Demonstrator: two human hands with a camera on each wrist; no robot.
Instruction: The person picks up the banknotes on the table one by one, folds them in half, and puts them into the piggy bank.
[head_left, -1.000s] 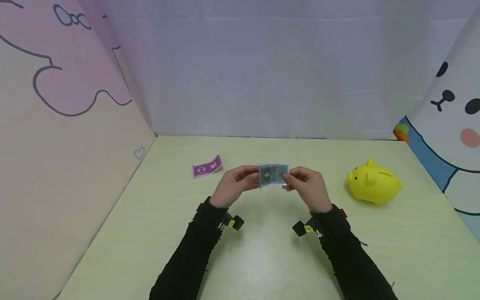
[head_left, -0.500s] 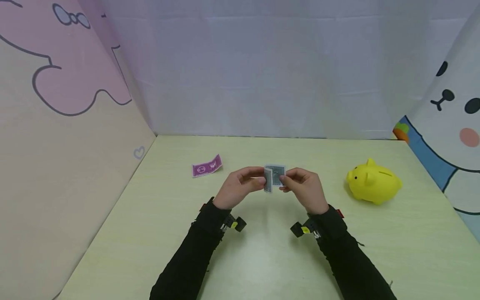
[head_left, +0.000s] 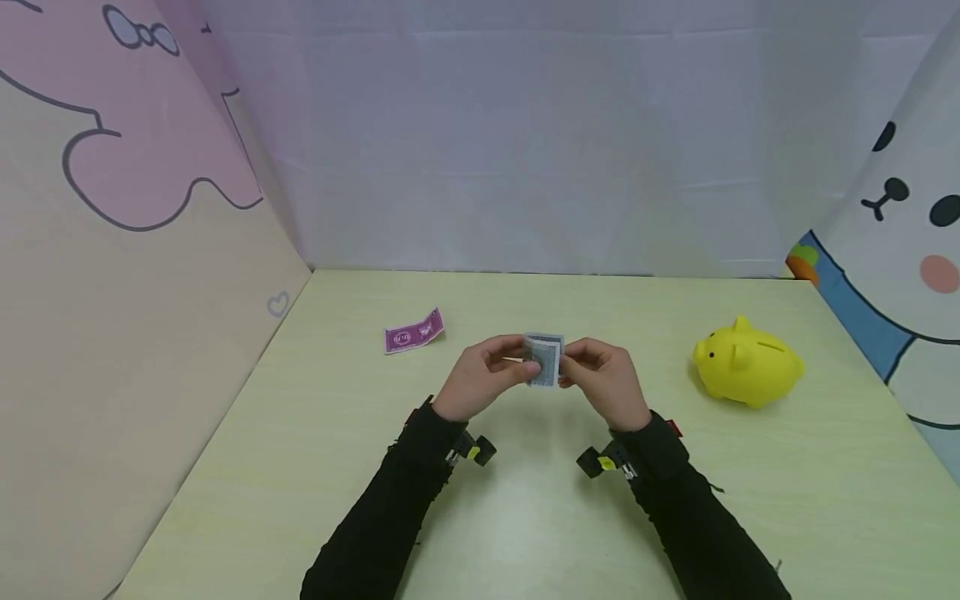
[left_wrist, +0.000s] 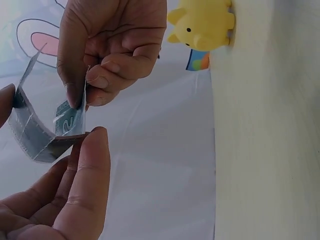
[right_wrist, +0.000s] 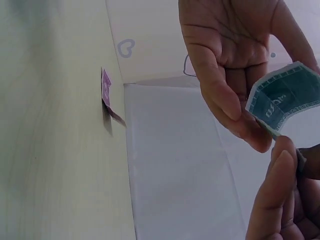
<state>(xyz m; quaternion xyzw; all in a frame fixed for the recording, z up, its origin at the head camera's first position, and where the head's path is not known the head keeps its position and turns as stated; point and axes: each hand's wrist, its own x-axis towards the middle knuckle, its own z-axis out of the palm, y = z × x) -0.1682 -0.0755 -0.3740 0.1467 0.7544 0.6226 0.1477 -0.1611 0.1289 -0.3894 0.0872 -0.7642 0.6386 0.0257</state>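
Observation:
A small green banknote (head_left: 546, 354) is held up above the table between both hands, its left part bent over toward the right. My left hand (head_left: 477, 377) pinches the left side, with its thumb lying across the front of the note. My right hand (head_left: 606, 383) grips the right edge between thumb and fingers. In the left wrist view the banknote (left_wrist: 31, 127) curves in a loop, and a "2" shows inside it. From the right wrist view the bent banknote (right_wrist: 285, 95) has a pale border.
A purple banknote (head_left: 408, 335) lies on the table (head_left: 300, 467) behind the left hand, its right end curled up. To the right of the hands stands a yellow piggy bank (head_left: 750, 367) with a slot on top. A white curtain (head_left: 525, 150) hangs behind the table.
The green banknote has gone from nearly flat to folded over, its left part brought across to the right. Both hands have moved slightly closer together.

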